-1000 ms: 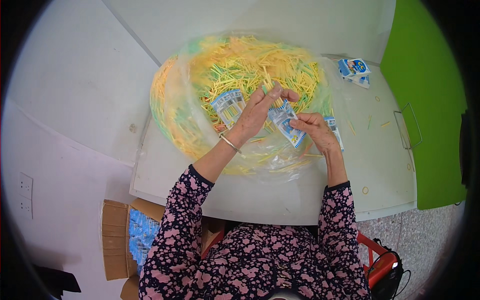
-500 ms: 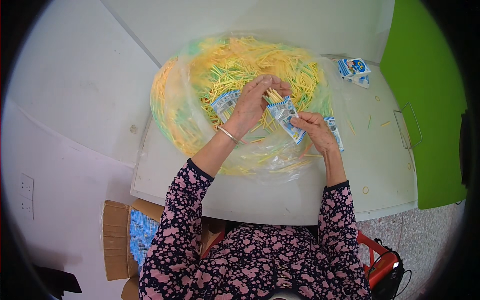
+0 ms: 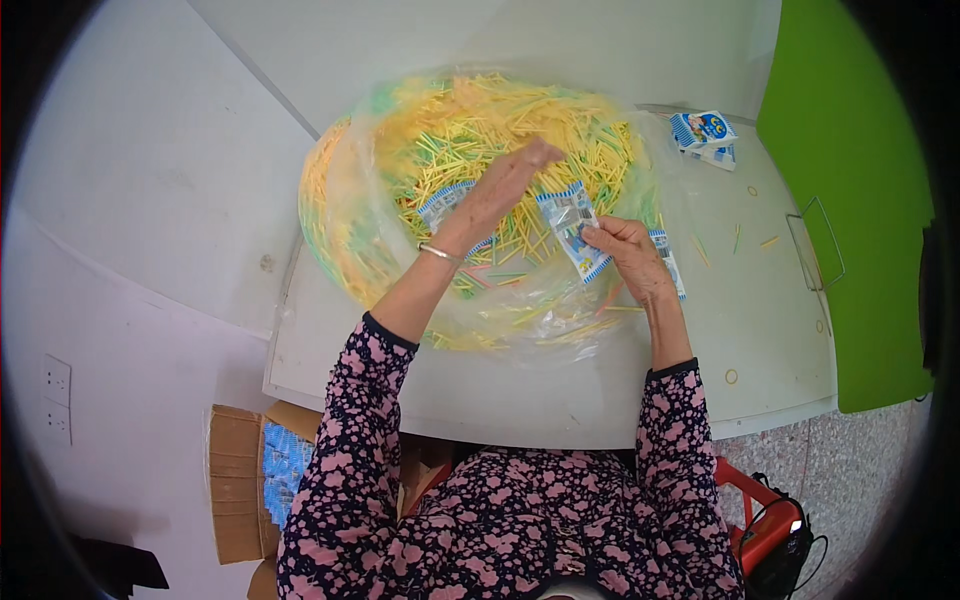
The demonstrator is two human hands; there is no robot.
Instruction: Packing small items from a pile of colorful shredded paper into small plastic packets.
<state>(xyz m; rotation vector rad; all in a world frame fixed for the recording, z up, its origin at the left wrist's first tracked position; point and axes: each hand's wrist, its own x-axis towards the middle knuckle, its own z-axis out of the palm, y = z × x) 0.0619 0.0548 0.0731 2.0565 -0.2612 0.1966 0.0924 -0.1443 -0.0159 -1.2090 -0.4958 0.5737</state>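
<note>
In my right hand [image 3: 632,255] is a small blue-and-white printed packet [image 3: 573,232], pinched at its right side, its striped end pointing up and away from me. My left hand [image 3: 508,185] is just left of the packet's far end, over the heap, with its fingers smeared by motion. Beneath both hands, a large clear plastic bag [image 3: 350,215] lies spread wide. It is full of thin yellow, green and orange sticks [image 3: 455,150]. A similar packet [image 3: 445,203] lies on the sticks, partly covered by my left forearm. Another packet [image 3: 667,262] shows beside my right wrist.
Two packets [image 3: 703,130] are stacked at the table's far right. Loose sticks [image 3: 738,238] and rubber bands [image 3: 731,377] lie on the white table [image 3: 540,410]. A wire handle [image 3: 822,245] stands by the green panel [image 3: 850,200]. A cardboard box [image 3: 238,480] of blue packets sits lower left.
My left hand has moved slightly left and up, away from the packet's top end, where sticks showed before. My right hand still holds the packet in nearly the same place.
</note>
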